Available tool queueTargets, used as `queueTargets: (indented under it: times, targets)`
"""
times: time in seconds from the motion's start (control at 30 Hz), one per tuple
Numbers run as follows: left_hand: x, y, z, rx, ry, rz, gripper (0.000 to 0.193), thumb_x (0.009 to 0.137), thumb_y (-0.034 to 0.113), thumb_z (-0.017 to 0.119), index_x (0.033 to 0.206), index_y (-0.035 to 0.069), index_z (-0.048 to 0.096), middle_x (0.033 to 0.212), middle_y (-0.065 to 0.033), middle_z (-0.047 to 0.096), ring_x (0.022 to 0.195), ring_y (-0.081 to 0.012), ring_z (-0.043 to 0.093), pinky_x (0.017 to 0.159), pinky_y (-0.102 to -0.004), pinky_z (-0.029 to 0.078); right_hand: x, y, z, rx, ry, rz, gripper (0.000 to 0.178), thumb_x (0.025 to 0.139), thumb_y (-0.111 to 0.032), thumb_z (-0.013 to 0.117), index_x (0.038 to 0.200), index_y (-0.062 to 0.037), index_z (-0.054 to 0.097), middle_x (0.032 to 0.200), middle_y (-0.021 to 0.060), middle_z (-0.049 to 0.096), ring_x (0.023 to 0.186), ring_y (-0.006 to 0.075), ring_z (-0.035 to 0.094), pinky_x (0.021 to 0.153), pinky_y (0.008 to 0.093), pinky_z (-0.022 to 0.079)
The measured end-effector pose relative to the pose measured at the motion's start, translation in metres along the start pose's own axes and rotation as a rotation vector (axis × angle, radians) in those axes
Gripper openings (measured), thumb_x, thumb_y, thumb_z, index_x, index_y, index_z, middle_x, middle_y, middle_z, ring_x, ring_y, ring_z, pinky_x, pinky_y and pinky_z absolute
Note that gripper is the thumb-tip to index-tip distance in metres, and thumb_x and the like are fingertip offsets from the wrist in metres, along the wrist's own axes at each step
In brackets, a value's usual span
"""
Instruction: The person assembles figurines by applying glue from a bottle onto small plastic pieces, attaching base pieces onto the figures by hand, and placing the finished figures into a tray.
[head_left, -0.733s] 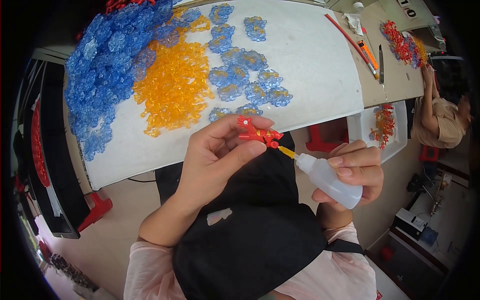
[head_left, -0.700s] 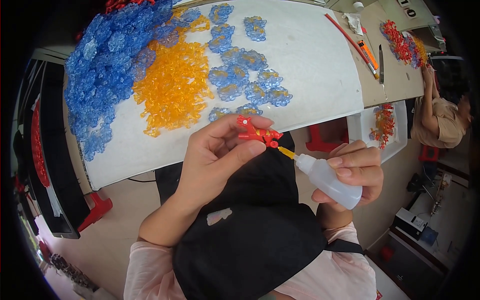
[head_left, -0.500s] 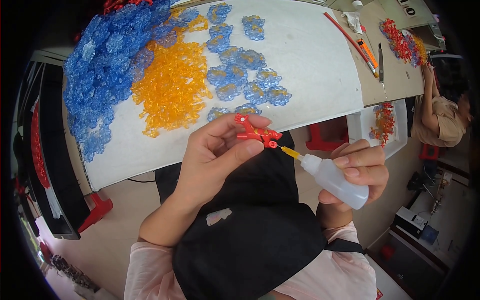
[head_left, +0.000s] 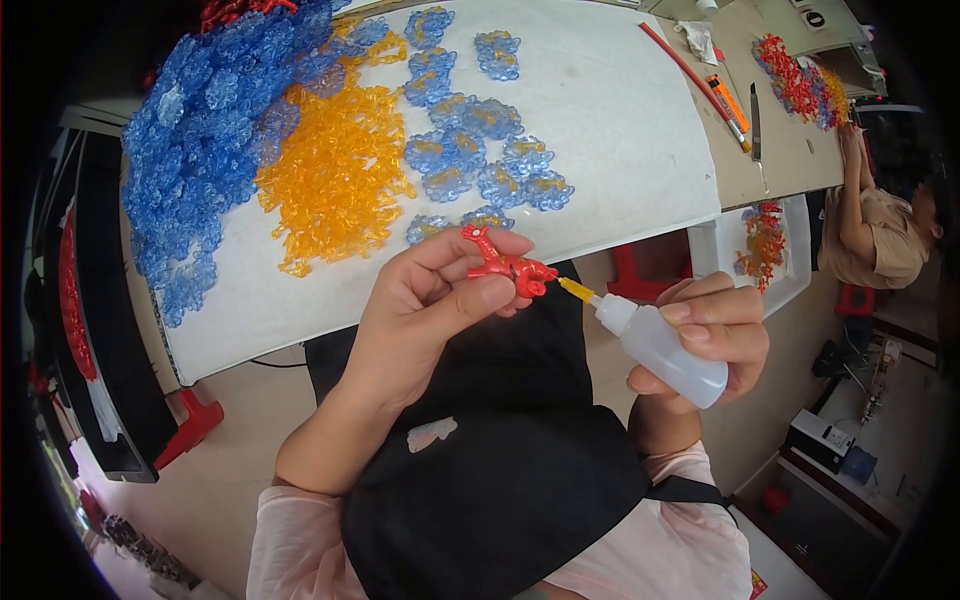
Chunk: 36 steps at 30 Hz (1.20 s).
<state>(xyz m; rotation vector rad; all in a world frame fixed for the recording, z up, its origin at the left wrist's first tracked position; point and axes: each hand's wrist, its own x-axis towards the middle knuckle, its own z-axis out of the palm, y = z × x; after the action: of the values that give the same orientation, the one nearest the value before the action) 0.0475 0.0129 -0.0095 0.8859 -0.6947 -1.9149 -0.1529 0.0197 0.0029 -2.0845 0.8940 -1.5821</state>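
Between the fingertips of my left hand (head_left: pixel 405 320) is a small red plastic figurine (head_left: pixel 512 270), held over the near edge of the table. My right hand (head_left: pixel 728 330) is wrapped round a translucent white squeeze bottle (head_left: pixel 668 352), which is tilted with its nozzle up and to the left. The bottle's yellow needle tip (head_left: pixel 575 289) reaches the right end of the figurine; whether it touches cannot be made out. Beyond my left hand lie pale blue clear plastic pieces (head_left: pixel 537 188) with yellow parts on them, set out on white sheeting (head_left: pixel 630 150).
A heap of blue pieces (head_left: pixel 190 130) and a pile of orange pieces (head_left: pixel 335 180) cover the table's left. At right lie a red stick (head_left: pixel 680 65), an orange cutter (head_left: pixel 728 100) and tweezers (head_left: pixel 756 125). A white tray (head_left: pixel 800 262) holds red pieces. Another person (head_left: pixel 880 230) sits at far right.
My left fingers have turned the red figurine, so its gold-marked side no longer shows. The needle tip has gone from the figurine's lower part to its right end.
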Motion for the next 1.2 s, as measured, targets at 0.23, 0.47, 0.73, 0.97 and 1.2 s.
queueTargets:
  times: [0.23,0.47,0.73,0.97,1.2]
  targets:
    - [0.002,0.000,0.000,-0.026,-0.001,-0.018,0.033,0.077,0.013,0.059,0.104,-0.003,0.050,0.085,-0.0106,0.059,0.074,-0.0143,0.057,0.069,-0.0242,0.044,0.001,0.000,0.000,-0.027,-0.043,-0.030,0.046,0.057,-0.028,0.078,0.087,-0.0063,0.050,0.079,0.0076,0.051,0.061,0.0137,0.049,0.047,0.0213,0.043]
    - [0.002,0.003,-0.010,-0.056,0.035,0.025,0.033,0.079,0.014,0.057,0.106,-0.003,0.048,0.088,-0.0113,0.058,0.074,-0.0151,0.056,0.070,-0.0249,0.044,0.001,0.004,-0.007,0.146,0.044,0.026,0.046,0.053,-0.012,0.081,0.087,-0.0050,0.050,0.085,0.0122,0.054,0.066,0.0182,0.054,0.055,0.0231,0.045]
    - [-0.005,0.028,-0.048,-0.156,0.104,0.229,0.028,0.082,0.012,0.052,0.106,-0.003,0.049,0.094,-0.0115,0.057,0.076,-0.0147,0.056,0.071,-0.0258,0.045,0.044,0.058,-0.006,0.128,-0.068,0.417,0.029,0.064,0.013,0.057,0.090,0.0008,0.049,0.092,0.0101,0.051,0.083,0.0188,0.055,0.070,0.0274,0.047]
    - [-0.004,0.028,-0.049,-0.192,0.062,0.144,0.027,0.082,0.012,0.053,0.105,-0.003,0.051,0.094,-0.0115,0.057,0.076,-0.0145,0.056,0.070,-0.0253,0.045,0.109,0.148,0.036,-0.254,-0.523,0.016,0.026,0.069,0.008,0.054,0.092,-0.0029,0.055,0.100,0.0067,0.057,0.092,0.0200,0.055,0.079,0.0275,0.045]
    - [0.001,0.025,-0.050,-0.251,-0.015,0.101,0.027,0.081,0.010,0.054,0.105,-0.002,0.051,0.093,-0.0093,0.058,0.077,-0.0132,0.056,0.071,-0.0254,0.045,0.125,0.149,0.035,-0.477,-0.744,0.232,0.033,0.064,-0.001,0.064,0.097,-0.0091,0.060,0.095,0.0047,0.058,0.090,0.0204,0.055,0.080,0.0282,0.041]
